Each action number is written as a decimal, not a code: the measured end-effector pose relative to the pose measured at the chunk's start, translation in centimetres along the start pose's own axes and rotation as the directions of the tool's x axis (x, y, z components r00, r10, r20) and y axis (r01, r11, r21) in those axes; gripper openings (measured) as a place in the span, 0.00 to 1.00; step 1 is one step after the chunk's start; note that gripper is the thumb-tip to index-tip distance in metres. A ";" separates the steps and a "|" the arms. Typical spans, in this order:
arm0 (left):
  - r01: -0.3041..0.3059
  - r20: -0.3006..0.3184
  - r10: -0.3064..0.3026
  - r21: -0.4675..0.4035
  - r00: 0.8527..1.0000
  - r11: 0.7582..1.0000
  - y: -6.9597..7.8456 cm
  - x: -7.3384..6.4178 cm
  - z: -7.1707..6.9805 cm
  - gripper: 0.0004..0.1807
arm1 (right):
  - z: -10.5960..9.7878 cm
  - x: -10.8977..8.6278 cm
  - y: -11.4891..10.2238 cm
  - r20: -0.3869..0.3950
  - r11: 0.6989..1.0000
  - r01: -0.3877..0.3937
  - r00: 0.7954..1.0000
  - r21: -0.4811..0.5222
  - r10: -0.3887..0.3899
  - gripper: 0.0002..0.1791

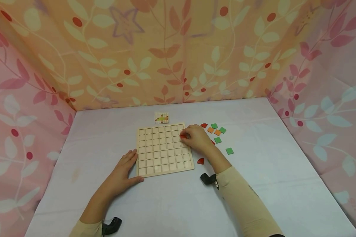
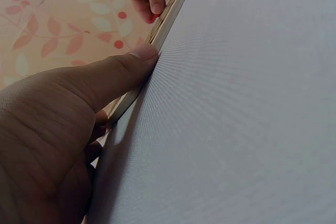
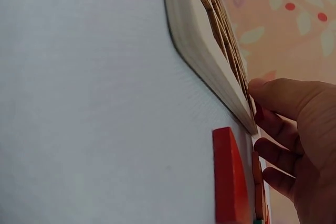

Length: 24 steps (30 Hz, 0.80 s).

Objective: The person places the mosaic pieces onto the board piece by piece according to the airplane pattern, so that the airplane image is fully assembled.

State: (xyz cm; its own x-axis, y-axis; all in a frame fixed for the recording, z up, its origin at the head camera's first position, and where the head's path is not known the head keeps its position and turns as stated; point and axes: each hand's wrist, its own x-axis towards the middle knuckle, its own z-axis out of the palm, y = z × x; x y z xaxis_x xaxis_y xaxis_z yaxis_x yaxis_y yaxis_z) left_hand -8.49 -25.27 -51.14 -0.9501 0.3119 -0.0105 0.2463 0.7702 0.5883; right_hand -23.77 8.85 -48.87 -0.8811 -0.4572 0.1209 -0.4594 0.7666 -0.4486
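A pale wooden board with a grid of square recesses lies flat on the table. Over its upper right part, my right hand pinches a small red tile between thumb and fingers. Most of that tile is hidden by the fingers; only a sliver of red shows in the right wrist view. My left hand rests at the board's lower left corner, fingers extended along the left side. Its thumb touches the near edge. Another red tile, a rounded wedge, lies beside the board under the right wrist.
Right of the board lie loose green tiles, orange tiles and red wedges. A small picture card with a coloured grid pattern sits behind the board. Patterned cloth walls in the white table at back and sides.
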 end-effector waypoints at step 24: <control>-0.004 -0.010 0.004 -0.003 1.000 1.000 -0.4 0.0 0.2 0.60 | 0.1 0.5 -0.3 0.022 0.999 -0.035 0.999 -0.011 0.035 0.12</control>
State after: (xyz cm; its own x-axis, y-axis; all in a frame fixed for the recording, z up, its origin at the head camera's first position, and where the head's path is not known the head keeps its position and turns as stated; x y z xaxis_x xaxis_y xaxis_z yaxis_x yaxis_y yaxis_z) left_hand -8.52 -25.47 -51.49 -0.9508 0.3097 0.0001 0.2500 0.7672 0.5907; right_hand -24.03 8.38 -48.76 -0.8941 -0.4395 0.0858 -0.4294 0.7873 -0.4424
